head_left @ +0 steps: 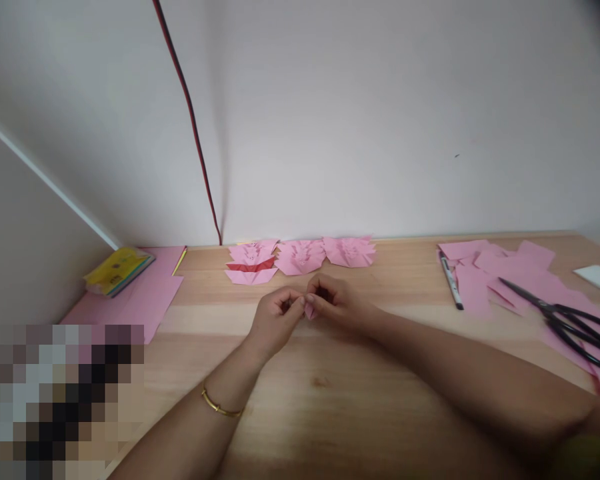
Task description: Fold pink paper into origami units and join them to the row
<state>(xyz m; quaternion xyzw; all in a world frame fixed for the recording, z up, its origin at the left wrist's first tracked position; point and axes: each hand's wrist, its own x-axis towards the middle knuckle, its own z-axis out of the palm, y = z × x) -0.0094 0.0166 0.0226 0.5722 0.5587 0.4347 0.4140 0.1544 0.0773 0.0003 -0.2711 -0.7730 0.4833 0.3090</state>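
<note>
White wall (360,120) is backing the bench (320,413). Over its middle, my left hand (275,323) and right hand (343,308) are clamping their fingers on a small pink paper (309,311), apparently creasing it; further pressing is calling for steadiness. Folded papers (300,259) are lying beyond.

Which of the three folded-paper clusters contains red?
The leftmost pink paper cluster has a red folded piece; the middle cluster and right cluster look entirely pink.
</note>
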